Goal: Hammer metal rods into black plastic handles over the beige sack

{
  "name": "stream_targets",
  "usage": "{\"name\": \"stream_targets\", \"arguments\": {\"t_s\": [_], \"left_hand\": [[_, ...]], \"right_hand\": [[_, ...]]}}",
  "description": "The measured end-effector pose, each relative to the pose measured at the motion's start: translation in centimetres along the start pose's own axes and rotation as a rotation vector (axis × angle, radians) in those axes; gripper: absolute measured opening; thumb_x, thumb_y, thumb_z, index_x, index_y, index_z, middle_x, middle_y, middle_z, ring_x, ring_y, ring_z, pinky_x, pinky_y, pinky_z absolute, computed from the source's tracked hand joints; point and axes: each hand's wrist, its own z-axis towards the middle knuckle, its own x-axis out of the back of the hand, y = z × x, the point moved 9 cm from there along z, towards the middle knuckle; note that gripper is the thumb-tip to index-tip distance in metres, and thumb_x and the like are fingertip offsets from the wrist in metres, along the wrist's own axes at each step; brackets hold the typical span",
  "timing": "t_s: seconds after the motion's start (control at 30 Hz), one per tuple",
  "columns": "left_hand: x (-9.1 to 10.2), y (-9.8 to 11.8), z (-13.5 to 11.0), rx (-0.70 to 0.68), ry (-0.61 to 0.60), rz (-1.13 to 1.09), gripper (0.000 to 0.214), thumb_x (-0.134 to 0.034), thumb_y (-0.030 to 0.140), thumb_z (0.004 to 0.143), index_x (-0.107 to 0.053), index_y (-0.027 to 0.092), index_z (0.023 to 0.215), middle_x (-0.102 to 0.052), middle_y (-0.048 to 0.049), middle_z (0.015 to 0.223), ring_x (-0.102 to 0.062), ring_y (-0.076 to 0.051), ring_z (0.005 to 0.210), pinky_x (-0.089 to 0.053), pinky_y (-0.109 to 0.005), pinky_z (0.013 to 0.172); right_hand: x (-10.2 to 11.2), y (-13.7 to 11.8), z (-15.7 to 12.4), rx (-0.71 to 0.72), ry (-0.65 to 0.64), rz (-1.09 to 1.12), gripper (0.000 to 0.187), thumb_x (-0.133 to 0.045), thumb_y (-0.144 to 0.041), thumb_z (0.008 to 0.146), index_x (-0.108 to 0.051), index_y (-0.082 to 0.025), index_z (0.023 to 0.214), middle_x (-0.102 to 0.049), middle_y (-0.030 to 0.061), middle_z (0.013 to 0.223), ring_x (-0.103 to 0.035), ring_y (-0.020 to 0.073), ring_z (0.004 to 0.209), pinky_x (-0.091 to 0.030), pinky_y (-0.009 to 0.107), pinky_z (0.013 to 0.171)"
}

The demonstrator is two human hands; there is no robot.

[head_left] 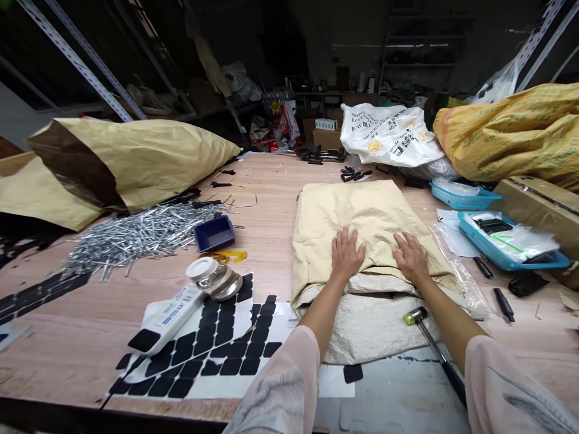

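Both my hands lie flat, fingers spread, on a folded tan paper sack [362, 211] in the middle of the wooden table [271, 181]. My left hand [346, 252] presses its near edge at the centre. My right hand [411, 256] rests a little to the right on the same sack. Under the sack's near end a silvery lining [375, 325] sticks out. A small mallet [416, 316] with a yellow-green head lies on that lining, just in front of my right forearm.
Left of the sack are a sheet of black adhesive pads [226, 343], a white tube [169, 319], a glass jar [217, 278], a blue tray [214, 233] and a heap of metal pins [140, 232]. Blue baskets [506, 250], full sacks [515, 129] and a cardboard box [543, 205] stand at the right.
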Motion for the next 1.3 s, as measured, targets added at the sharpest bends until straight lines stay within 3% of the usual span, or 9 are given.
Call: {"name": "stream_targets", "arguments": {"t_s": [0.77,0.87,0.97,1.17,1.3], "left_hand": [[0.8,0.1,0.1,0.023,-0.054,0.003,0.058,-0.042,0.053,0.098,-0.045,0.026,0.149,-0.036,-0.0084,0.159,-0.031,-0.03,0.146,-0.029,-0.048,0.119],[1.7,0.2,1.1,-0.01,-0.05,0.036,0.05,-0.046,0.051,0.096,-0.054,0.026,0.139,-0.05,-0.0111,0.145,-0.044,-0.031,0.132,-0.037,-0.046,0.11],[1.9,0.0,2.4,-0.051,-0.105,0.073,0.035,-0.049,0.049,0.096,-0.062,0.026,0.12,-0.062,-0.0102,0.118,-0.054,-0.028,0.109,-0.043,-0.042,0.094],[2.5,-2.0,3.1,-0.01,-0.107,0.021,0.02,-0.051,0.039,0.096,-0.061,0.023,0.092,-0.061,-0.0064,0.094,-0.055,-0.023,0.091,-0.042,-0.036,0.082],[3.3,-2.9,2.9,-0.009,-0.111,-0.07,0.017,-0.055,0.036,0.093,-0.061,0.024,0.082,-0.062,-0.0047,0.085,-0.056,-0.02,0.085,-0.042,-0.033,0.079]], "right_hand": [[0.7,-0.6,0.0,-0.001,0.007,0.016,0.053,-0.045,-0.038,0.092,-0.052,-0.029,0.144,-0.045,0.0075,0.153,-0.037,0.0312,0.141,-0.035,0.049,0.109],[1.1,-1.0,-0.1,-0.001,0.034,0.035,0.052,-0.047,-0.036,0.091,-0.052,-0.028,0.142,-0.049,0.0089,0.148,-0.04,0.0317,0.138,-0.036,0.048,0.108],[1.4,-1.6,-0.3,-0.008,0.053,0.048,0.049,-0.047,-0.036,0.092,-0.052,-0.028,0.14,-0.05,0.0111,0.144,-0.041,0.0334,0.136,-0.036,0.05,0.107],[1.3,-3.4,-0.7,0.023,0.012,0.091,0.055,-0.05,-0.032,0.091,-0.044,-0.033,0.145,-0.051,0.0124,0.139,-0.047,0.0366,0.129,-0.039,0.054,0.103],[2.0,-4.2,-0.1,0.047,-0.066,0.079,0.05,-0.057,-0.032,0.086,-0.053,-0.033,0.136,-0.056,0.014,0.129,-0.055,0.0378,0.112,-0.045,0.056,0.092]]}}
